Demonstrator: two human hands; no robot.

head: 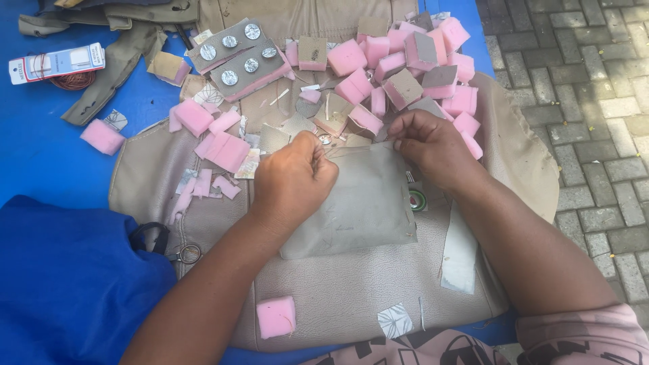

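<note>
Right now the grey fabric piece (358,203) lies flat in the middle of the beige seat cover (338,297), with its top edge under both of my hands. My left hand (292,177) is closed into a pinch at the upper left corner of the piece, fingertips pressed together on what looks like a thin needle or thread; it is too fine to tell which. My right hand (433,145) sits at the upper right edge, fingers curled down and pressing the fabric, holding nothing that I can make out.

To do this well, I judge the right hand should keep the edge taut and flat while the left works in small, even pulls, so the piece does not pucker or creep across the cover.

Just above my hands lies a heap of pink foam blocks (412,61), some faced with grey material. Beside them is a strip carrying round silver buttons (236,51). Loose pink scraps (220,145) lie to the left, one lone foam block (276,316) sits near me, and scissors (182,253) rest at the cover's left rim, beside blue cloth (67,284). Grey paving (581,101) runs along the right.
</note>
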